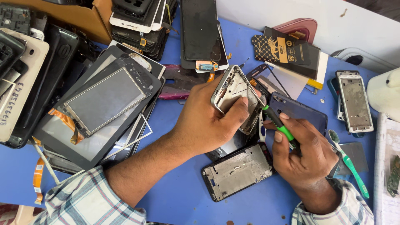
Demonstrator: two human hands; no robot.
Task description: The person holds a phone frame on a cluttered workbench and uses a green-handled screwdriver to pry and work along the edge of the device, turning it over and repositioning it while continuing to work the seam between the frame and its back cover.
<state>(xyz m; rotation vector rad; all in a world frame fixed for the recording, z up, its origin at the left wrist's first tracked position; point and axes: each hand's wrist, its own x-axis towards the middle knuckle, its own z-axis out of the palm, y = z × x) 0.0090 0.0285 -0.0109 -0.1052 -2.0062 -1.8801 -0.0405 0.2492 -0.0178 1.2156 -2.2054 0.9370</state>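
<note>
My left hand [208,118] grips a silver phone frame [235,89] and tilts it up above the blue table [175,196], thumb pressed across its inner face. My right hand [302,152] holds a green and black screwdriver [278,123] whose tip meets the frame's lower right edge. Under the hands lies a second open phone chassis [237,170], dark-rimmed and flat on the table. A dark blue phone back cover [300,110] lies just behind my right hand.
A stack of tablet and phone screens [100,104] fills the left side, with more screens piled at the back [143,23]. A green toothbrush [350,164] and another bare phone frame [355,102] lie at the right. Black and gold packets [287,52] sit behind.
</note>
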